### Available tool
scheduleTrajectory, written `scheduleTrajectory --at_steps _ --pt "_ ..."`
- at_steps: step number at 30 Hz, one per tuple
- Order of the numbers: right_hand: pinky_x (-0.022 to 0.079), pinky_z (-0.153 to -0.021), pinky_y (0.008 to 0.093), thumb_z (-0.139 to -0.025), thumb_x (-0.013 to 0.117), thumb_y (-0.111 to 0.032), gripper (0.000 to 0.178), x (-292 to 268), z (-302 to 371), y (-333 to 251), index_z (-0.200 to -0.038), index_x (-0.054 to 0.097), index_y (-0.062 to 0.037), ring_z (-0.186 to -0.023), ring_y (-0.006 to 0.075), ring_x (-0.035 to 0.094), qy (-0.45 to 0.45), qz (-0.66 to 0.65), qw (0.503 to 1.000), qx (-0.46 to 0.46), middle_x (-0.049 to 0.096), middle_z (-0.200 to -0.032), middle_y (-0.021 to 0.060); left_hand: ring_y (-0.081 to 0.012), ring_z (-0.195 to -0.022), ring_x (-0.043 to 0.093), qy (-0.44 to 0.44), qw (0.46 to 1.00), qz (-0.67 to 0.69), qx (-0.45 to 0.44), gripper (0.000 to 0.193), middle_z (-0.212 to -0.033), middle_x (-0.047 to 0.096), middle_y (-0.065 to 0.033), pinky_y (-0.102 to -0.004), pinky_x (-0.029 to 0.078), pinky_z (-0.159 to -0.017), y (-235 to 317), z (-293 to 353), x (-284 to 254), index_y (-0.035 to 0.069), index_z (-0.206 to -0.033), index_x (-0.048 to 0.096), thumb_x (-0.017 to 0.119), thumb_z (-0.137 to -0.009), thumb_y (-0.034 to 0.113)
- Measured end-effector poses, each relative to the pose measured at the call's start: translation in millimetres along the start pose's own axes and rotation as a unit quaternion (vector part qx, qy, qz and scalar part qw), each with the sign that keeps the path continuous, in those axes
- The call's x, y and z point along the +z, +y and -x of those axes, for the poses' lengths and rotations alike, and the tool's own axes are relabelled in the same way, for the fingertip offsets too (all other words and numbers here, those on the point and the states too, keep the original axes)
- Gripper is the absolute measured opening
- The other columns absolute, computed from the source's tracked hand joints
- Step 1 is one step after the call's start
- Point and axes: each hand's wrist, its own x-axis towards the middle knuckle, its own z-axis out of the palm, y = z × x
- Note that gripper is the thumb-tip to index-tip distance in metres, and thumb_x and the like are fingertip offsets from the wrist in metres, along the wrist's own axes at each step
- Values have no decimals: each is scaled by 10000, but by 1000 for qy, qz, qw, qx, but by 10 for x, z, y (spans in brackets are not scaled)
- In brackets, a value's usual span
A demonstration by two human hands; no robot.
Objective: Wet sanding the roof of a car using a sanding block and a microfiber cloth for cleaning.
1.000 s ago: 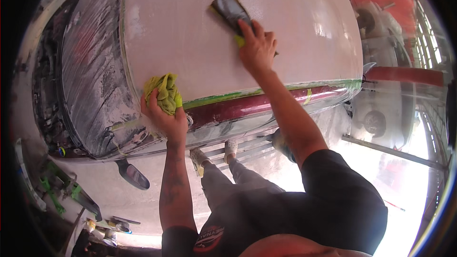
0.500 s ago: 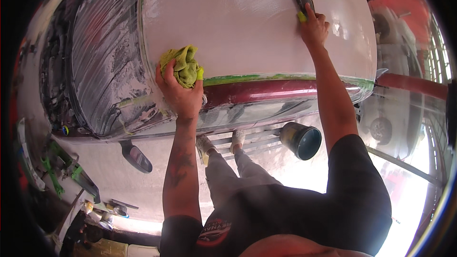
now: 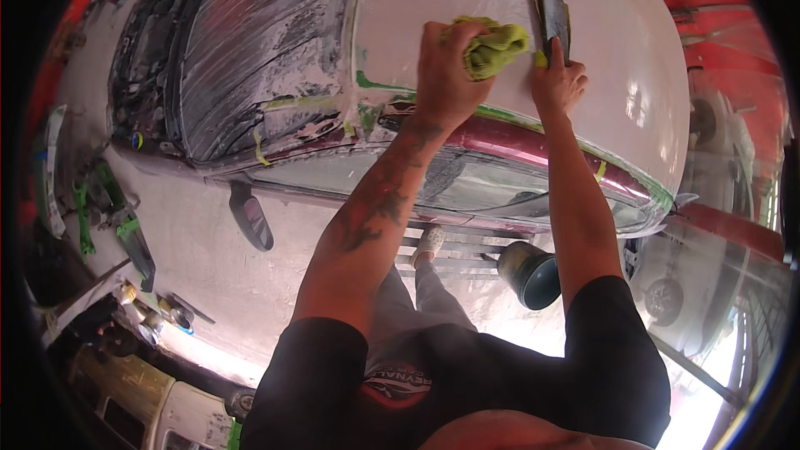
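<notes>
My left hand (image 3: 444, 79) is closed around a crumpled yellow-green cloth (image 3: 495, 50), over the car's pale, matte roof (image 3: 629, 50); whether the cloth touches the roof I cannot tell. To its right, my right hand (image 3: 560, 87) grips the near end of a long dark sanding block (image 3: 553, 23). The block lies on the roof and points away from me, with a thin sheet showing along its edges. Something bright yellow (image 3: 541, 59) wraps my right thumb. A green strip (image 3: 500, 117) and dark red trim run along the roof's near edge.
At the left, a streaked grey covering lies over the windscreen (image 3: 258, 42). The side mirror (image 3: 251, 218) juts toward me. A dark bucket (image 3: 533, 277) stands by the slatted platform (image 3: 467, 252) under my feet. Car parts (image 3: 121, 229) lie at the far left; another vehicle (image 3: 158, 400) is lower left.
My left hand has carried the cloth right, closer to the block. The right hand and block have shifted slightly right and nearer in view. The whole view has shifted, showing more of the left side.
</notes>
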Motion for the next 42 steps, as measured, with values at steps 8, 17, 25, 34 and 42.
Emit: scheduleTrajectory --at_steps 8,17,25,34,42 --pt "418 -930 453 -836 626 -279 484 -223 1111 -1828 -1318 582 -272 -1119 368 486 -154 -108 947 -261 520 -1187 185 -332 -1048 542 138 990 -24 -19 664 -1119 510 -153 -412 470 -903 -561 237 -812 42 -1203 501 778 -601 -3" --pt "502 -832 464 -842 670 -337 545 -332 512 -1297 -1371 543 -350 -992 400 517 -60 -80 992 -77 474 -1071 202 -385 -1107 498 253 905 -256 -227 659 -1201 429 -217 -470 409 -963 -1363 986 -1280 -18 -1348 373 751 -836 154" --pt "518 -756 478 -812 683 -295 621 -392 424 -1288 -1402 503 -369 -980 377 524 -100 -70 988 -93 456 -1067 180 -403 -1147 467 246 884 -264 -298 679 -1211 424 -182 -498 389 -942 -1344 952 -1280 70 -1357 389 752 -789 150" --pt "519 -796 472 -835 679 -339 581 -321 -117 -2068 -1389 514 -395 -1010 358 537 -118 -91 978 -148 464 -1072 165 -401 -1174 448 211 893 -291 -270 734 -1248 419 -180 -510 386 -951 -1356 934 -1192 65 -1359 384 755 -725 85" --pt "529 -762 501 -846 677 -353 560 -423 824 -2337 -1380 510 -344 -1025 412 534 -198 -110 954 -198 464 -1108 214 -406 -1175 442 199 881 -305 -304 762 -1237 426 -183 -521 383 -940 -1343 1003 -1347 74 -1369 377 777 -721 112"
